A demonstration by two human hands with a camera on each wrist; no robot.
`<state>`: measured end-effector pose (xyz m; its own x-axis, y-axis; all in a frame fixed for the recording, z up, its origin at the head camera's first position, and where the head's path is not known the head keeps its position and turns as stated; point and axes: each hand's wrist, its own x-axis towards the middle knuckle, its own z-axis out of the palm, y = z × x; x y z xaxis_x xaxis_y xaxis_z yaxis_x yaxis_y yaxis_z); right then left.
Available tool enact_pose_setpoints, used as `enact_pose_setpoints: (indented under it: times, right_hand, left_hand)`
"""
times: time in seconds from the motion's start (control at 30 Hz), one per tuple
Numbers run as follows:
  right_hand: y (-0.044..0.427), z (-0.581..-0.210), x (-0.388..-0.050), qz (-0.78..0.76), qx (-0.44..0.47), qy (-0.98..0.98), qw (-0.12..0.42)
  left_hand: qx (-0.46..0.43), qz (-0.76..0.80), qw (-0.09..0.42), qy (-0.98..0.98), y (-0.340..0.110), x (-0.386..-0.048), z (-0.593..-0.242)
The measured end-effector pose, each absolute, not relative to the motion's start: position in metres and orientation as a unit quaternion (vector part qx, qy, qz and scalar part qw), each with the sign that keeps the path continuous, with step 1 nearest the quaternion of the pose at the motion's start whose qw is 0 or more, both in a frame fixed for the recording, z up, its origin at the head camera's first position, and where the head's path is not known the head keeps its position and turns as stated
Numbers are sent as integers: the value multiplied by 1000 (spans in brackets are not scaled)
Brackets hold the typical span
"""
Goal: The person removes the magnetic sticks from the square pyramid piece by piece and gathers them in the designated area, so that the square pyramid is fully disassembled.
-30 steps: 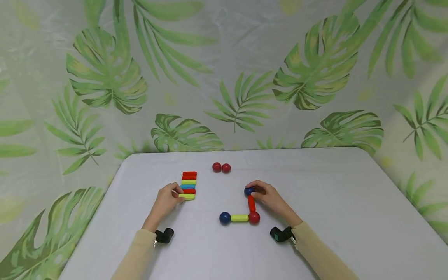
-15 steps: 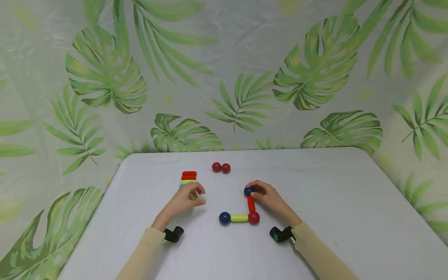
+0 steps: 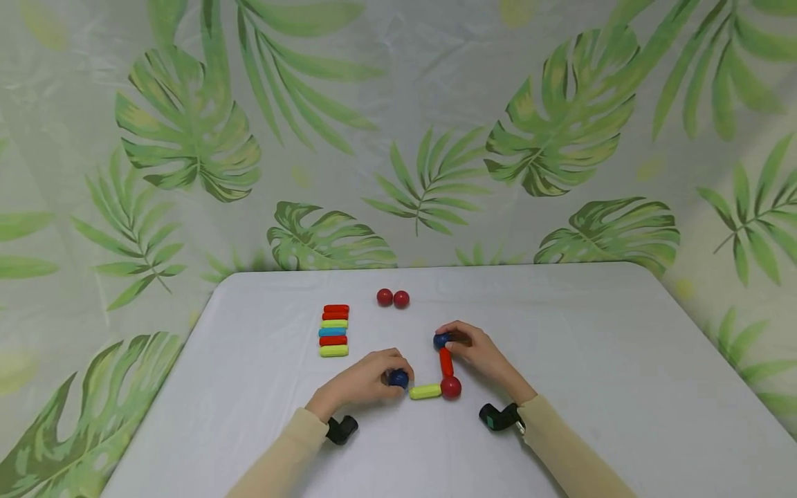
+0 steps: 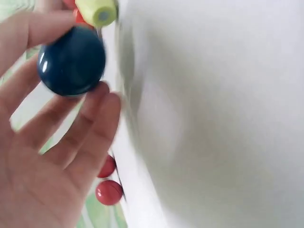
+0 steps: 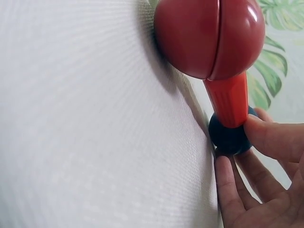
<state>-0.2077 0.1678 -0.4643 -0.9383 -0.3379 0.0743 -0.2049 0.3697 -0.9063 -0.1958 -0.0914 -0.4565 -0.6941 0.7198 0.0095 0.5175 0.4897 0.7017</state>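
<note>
My left hand (image 3: 364,379) holds a dark blue ball (image 4: 72,61) between thumb and fingers. Just right of that ball lies the end of a yellow-green rod (image 3: 425,392), with a small grey dot on its end face in the left wrist view. The rod's other end meets a large red ball (image 3: 451,387). From this red ball a red rod (image 5: 228,100) runs away from me to a second dark blue ball (image 5: 231,135). The right hand (image 3: 476,349) pinches this second ball, its fingertips partly behind it in the head view.
A stacked row of red, yellow-green and blue rods (image 3: 333,332) lies on the left part of the white table (image 3: 591,360). Two red balls (image 3: 385,297) sit side by side farther back. A leaf-patterned cloth (image 3: 423,173) hangs behind the table.
My left hand has left the rod row, moved right and grasped the near blue ball. That ball now sits apart from the yellow-green rod, which has turned slightly. The right hand stays put.
</note>
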Motion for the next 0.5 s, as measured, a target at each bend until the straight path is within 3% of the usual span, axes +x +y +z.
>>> enact_pose_setpoints:
  times: [0.3, 0.5]
  right_hand:
    - [164, -444, -197, -544, -165, 819, 75]
    - [164, -448, -199, -542, -165, 821, 72]
  left_hand:
    - [103, 542, -3, 834, -84, -239, -462]
    - [38, 525, -60, 848, -72, -261, -466]
